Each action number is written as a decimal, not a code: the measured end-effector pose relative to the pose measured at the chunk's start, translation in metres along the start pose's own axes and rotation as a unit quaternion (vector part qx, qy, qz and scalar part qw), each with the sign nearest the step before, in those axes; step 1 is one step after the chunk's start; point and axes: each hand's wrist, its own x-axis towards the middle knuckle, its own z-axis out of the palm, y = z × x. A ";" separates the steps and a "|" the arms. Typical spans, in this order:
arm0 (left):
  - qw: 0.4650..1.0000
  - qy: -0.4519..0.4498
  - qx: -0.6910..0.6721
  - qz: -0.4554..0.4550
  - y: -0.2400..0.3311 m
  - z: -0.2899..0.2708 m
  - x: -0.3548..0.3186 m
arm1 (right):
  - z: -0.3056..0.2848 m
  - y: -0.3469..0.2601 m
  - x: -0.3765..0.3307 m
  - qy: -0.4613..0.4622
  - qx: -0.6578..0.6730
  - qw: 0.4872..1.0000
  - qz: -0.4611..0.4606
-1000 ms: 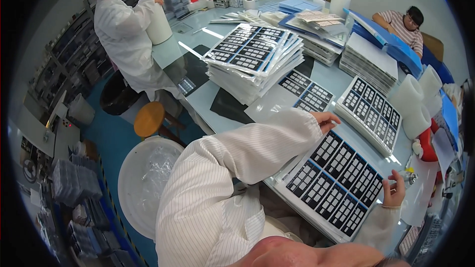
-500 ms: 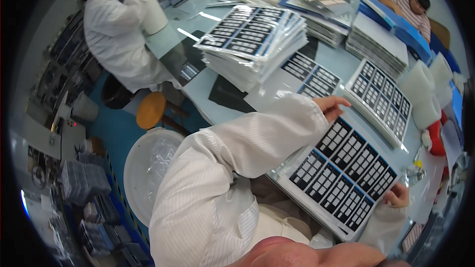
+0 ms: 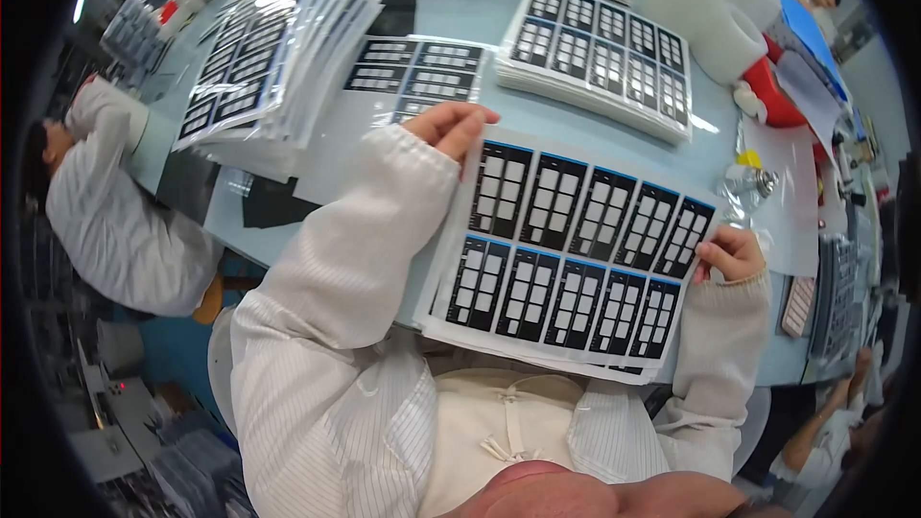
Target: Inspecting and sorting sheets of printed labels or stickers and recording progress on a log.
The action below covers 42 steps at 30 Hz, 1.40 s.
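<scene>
A printed sheet (image 3: 552, 247) with rows of black panels, white squares and blue lines lies in front of me, on top of a pile of similar sheets (image 3: 451, 334). Its lower edge sits slightly off the sheets below. My left hand (image 3: 449, 129) is closed at the upper left corner, fingers pressed together on it. At the right edge, my right hand (image 3: 731, 254) pinches the same sheet between thumb and fingers. Just beyond it is a neat stack of matching sheets (image 3: 600, 53). Another printed sheet (image 3: 417, 72) lies flat past my left hand.
A tall, uneven pile of plastic-sleeved sheets (image 3: 273, 67) stands at the left. White rolls (image 3: 724, 43), a red object (image 3: 772, 94) and a small clear bottle with a metal top (image 3: 750, 180) are at the right. A person in white (image 3: 125, 221) is at the far left.
The view has swung round, so the table and sheets appear rotated and the left-hand person farther left. My right hand now pinches the sheet's right edge; my left hand remains at its upper left corner.
</scene>
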 end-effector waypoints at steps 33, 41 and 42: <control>0.985 0.030 0.013 0.171 -0.011 -0.002 0.029 | -0.021 0.022 0.024 -0.057 0.009 0.998 -0.011; 0.979 0.036 0.044 0.196 -0.015 -0.004 0.035 | -0.020 0.021 0.030 -0.065 0.018 0.998 -0.015; 0.980 0.033 0.053 0.191 -0.014 -0.003 0.035 | -0.021 0.021 0.029 -0.061 0.016 0.998 -0.021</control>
